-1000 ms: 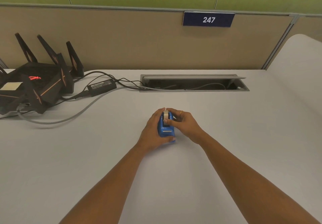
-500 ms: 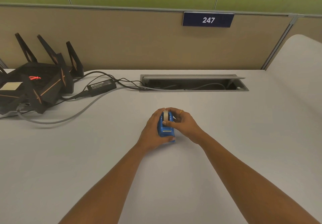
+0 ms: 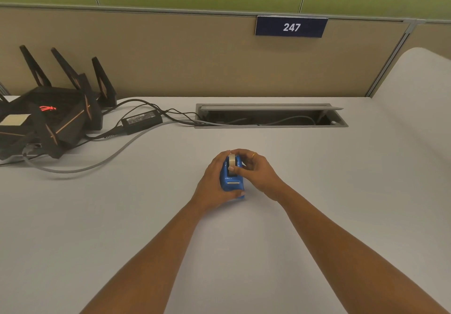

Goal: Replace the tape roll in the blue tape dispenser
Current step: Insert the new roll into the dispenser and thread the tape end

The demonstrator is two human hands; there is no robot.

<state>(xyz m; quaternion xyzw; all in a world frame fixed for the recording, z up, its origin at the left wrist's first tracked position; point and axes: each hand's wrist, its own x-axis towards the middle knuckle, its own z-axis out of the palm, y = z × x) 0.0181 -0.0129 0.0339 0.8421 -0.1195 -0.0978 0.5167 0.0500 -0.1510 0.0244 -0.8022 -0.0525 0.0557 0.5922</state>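
Little has shifted since the earlier frames: blue tape dispenser stands mid-tabletop, long axis running away from the person, cutter end nearest, left hand gripping its body, right hand pinching the seated tape roll.

Two hands hold a blue tape dispenser on a white desk.

The left hand wraps around the left side of the dispenser, with its thumb along the near bottom edge. The right hand pinches the tape roll, which sticks up out of the top of the dispenser. A gold ring is on one right finger. Far back on the left sits a black router with pointy fins and a small red light. Beside it lies a black power block, and a grey cord curls across the desk. Thin wires run into a long open slot in the desk. On the brown wall behind hangs a dark blue sign that says 247.
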